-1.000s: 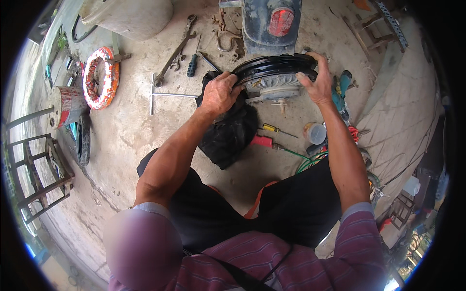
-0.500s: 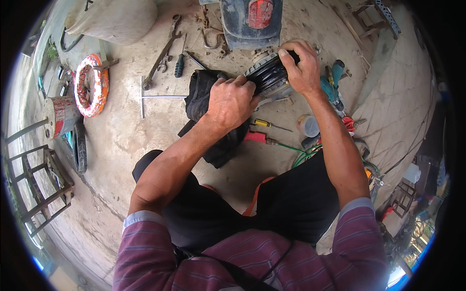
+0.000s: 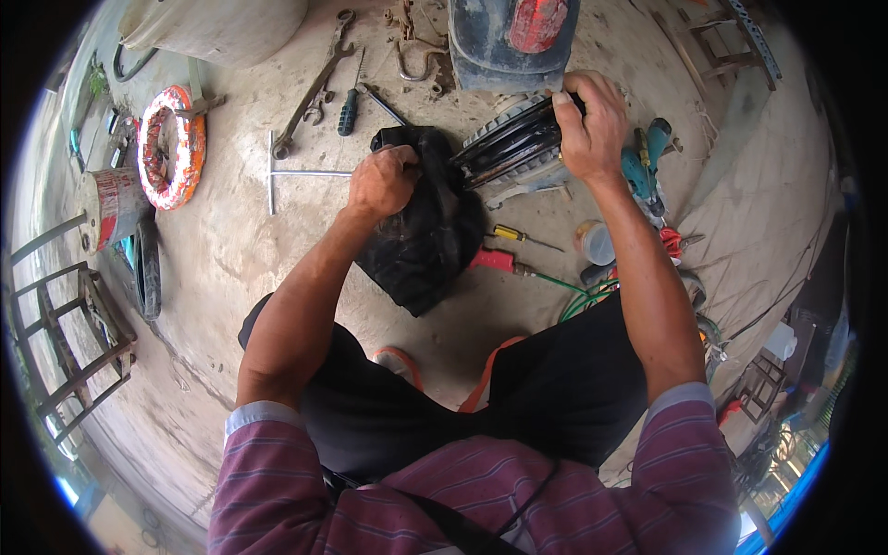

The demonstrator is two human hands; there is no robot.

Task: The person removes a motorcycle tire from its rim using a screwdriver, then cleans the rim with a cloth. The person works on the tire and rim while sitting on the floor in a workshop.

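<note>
A wheel (image 3: 511, 142) with a grey knobbly tyre and a glossy black band stands tilted beneath the dirty dark mudguard (image 3: 504, 46) and its red light. My right hand (image 3: 594, 125) is wrapped over the wheel's upper right side, thumb on the black part. To the left, my left hand (image 3: 381, 181) is closed at the left edge of a crumpled black cloth (image 3: 421, 236), apart from the wheel. The cloth lies on the concrete between my feet and the wheel, touching the wheel's lower left end.
Left of the cloth lie a T-handle wrench (image 3: 305, 173), a large spanner (image 3: 314, 88) and a green screwdriver (image 3: 348, 111). A yellow screwdriver (image 3: 513, 235), red-handled air tool (image 3: 493, 260) and clear jar (image 3: 595, 242) lie nearer. Teal-handled tools (image 3: 647, 171) are at right.
My left hand has moved left, away from the wheel, and the cloth now lies more spread out. My right hand stays on the wheel. The whole view has shifted slightly.
</note>
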